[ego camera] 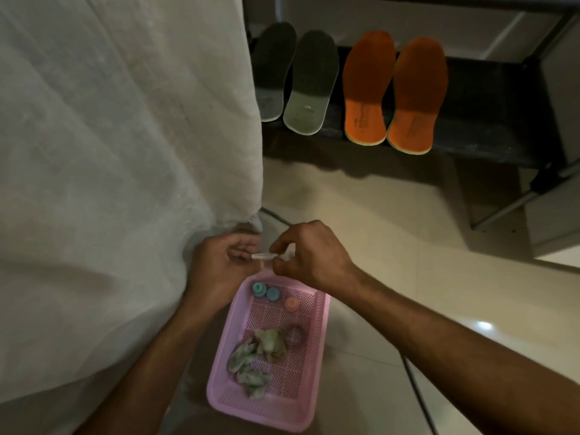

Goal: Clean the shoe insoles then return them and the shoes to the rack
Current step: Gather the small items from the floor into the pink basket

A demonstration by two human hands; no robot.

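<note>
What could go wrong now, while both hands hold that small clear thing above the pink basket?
1. The small clear item, pinched between the left hand and the right hand, might slip and fall into the pink basket or onto the floor.
2. The orange insoles and grey insoles overhang the rack shelf edge, so a bump could tip them off.

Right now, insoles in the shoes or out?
Out. Two grey insoles and two orange insoles lie bare, side by side on the dark rack shelf; no shoes are in view.

Grey insoles (295, 80) beside orange insoles (395, 89) on rack (489, 133).
</note>
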